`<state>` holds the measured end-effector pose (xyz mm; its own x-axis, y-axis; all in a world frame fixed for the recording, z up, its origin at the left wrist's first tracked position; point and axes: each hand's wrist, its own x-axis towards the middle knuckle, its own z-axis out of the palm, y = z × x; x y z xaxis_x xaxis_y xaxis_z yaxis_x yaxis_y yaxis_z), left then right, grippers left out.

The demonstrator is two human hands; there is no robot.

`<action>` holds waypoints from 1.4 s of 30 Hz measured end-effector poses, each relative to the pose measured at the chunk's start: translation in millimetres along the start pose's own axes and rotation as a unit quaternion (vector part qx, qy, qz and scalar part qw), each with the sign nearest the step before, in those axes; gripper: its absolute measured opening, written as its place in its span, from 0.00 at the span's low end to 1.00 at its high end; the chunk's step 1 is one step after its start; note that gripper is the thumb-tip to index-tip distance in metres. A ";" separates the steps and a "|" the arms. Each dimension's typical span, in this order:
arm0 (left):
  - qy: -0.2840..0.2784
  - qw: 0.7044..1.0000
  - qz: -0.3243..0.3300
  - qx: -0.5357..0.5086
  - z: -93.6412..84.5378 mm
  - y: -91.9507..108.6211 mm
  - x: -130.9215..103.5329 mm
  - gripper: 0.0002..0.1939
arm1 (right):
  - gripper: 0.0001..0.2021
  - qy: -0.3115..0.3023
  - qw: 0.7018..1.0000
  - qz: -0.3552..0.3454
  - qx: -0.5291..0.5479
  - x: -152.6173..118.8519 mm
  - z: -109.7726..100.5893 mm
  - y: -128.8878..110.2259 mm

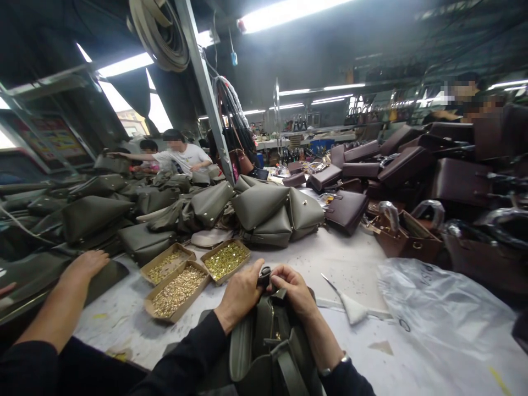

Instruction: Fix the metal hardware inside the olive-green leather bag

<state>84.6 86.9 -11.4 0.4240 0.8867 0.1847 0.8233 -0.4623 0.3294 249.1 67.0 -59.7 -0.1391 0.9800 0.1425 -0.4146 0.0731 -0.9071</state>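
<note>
An olive-green bag [268, 330] with an open zipper lies at the front edge of the table, close to me. My left hand [244, 291] is closed round a small dark strap piece [264, 275] at the bag's top. Pinched fingers of my right hand [291, 283] meet the same strap piece from the right; any small part between them is too small to make out. Left of my hands sit three cardboard trays of small metal pieces: gold ones [227, 259], copper-toned ones [177, 291] and a partly filled one [165, 266].
A pointed tool with a white-wrapped handle [352, 308] and a clear plastic bag [445, 313] lie to the right. Green bags [264, 209] and dark maroon bags [406, 165] are heaped behind. Another person's arm [68, 291] reaches in at left; more people are farther back.
</note>
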 end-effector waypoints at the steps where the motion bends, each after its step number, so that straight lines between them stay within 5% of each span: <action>1: 0.002 1.000 0.010 0.026 1.8 -0.5 0.8 0.24 | 0.21 0.000 1.000 0.002 0.013 0.0 -0.8 1.1; 5: 0.008 0.999 0.018 0.047 3.3 -3.4 5.5 0.12 | 0.20 -0.001 0.999 -0.002 0.054 -1.1 -5.0 3.9; 10: 0.025 0.996 0.082 0.032 4.9 -7.3 3.6 0.21 | 0.17 -0.002 0.995 -0.014 0.095 -4.9 -10.2 3.3; 14: 0.069 0.981 0.183 -0.012 3.5 -14.8 3.3 0.18 | 0.17 0.000 0.993 -0.017 0.116 -6.5 -11.7 1.9; 19: -0.002 0.975 0.212 -0.068 -8.8 -13.9 10.6 0.22 | 0.18 0.018 0.993 -0.019 0.112 -7.9 -13.3 0.9; 24: -0.022 0.977 0.110 -0.180 -16.2 -5.6 16.0 0.18 | 0.16 0.042 0.996 -0.029 0.069 -9.6 -7.8 4.1; 27: -0.015 0.956 0.002 -0.293 -12.1 -7.6 21.1 0.16 | 0.12 0.050 0.997 -0.050 0.008 -11.3 -2.5 5.2; 31: -0.016 0.930 -0.062 -0.362 -2.8 -14.4 27.6 0.16 | 0.03 0.072 0.984 -0.121 -0.107 -13.8 0.4 4.6; 37: 0.038 0.894 -0.130 -0.427 8.3 -9.7 27.5 0.18 | 0.09 0.100 0.922 -0.212 -0.309 -15.9 4.1 12.0; 42: 0.071 0.876 -0.152 -0.451 13.5 -4.2 20.2 0.17 | 0.10 0.148 0.837 -0.268 -0.454 -20.7 5.7 18.9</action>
<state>94.8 106.9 -21.5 0.1324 0.9897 0.0536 0.2286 -0.0831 0.9700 239.0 47.0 -77.6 0.1335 0.7549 0.6422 0.5269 0.4947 -0.6911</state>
